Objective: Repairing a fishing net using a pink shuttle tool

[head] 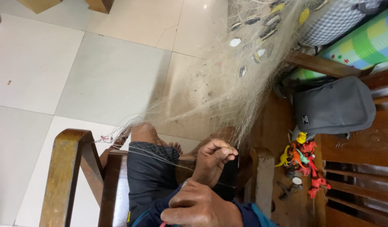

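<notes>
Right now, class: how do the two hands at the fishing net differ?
The upper hand is raised, fingertips pinching net strands; the lower hand sits nearer the camera, fist closed. The upper hand shows its fingers; the lower hand shows its back. Which is left or right is unclear. Both work over the lap.

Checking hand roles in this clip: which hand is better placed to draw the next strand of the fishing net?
Left. The left hand already pinches strands of the fishing net at its fingertips, right at the mesh edge. The right hand sits lower, closed in a fist, off the mesh.
</notes>
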